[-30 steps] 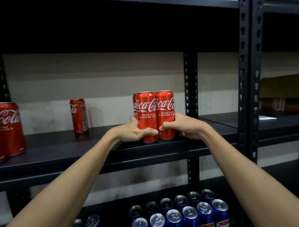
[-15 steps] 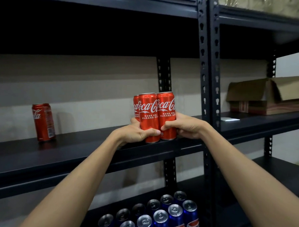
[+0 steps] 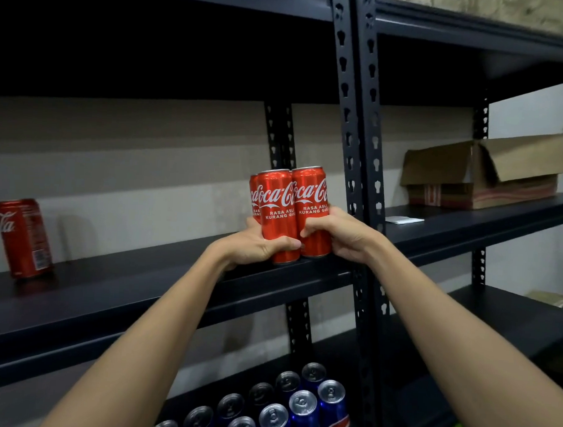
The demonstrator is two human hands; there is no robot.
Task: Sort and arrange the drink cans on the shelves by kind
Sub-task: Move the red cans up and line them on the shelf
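Your left hand (image 3: 256, 244) and your right hand (image 3: 334, 235) squeeze a bunch of red cans (image 3: 290, 210) between them. Your left fingers curl round the can on the left side, and your right fingers curl round the can on the right side. The cans stand up straight, touching each other, at the front edge of the black shelf (image 3: 141, 291), near the metal post (image 3: 357, 152). One more red can (image 3: 22, 237) stands alone far to the left on the same shelf. Blue cans (image 3: 297, 407) stand in rows on the shelf below. A brown box (image 3: 481, 177) and a white paper (image 3: 402, 220) sit on the next shelf to the right.
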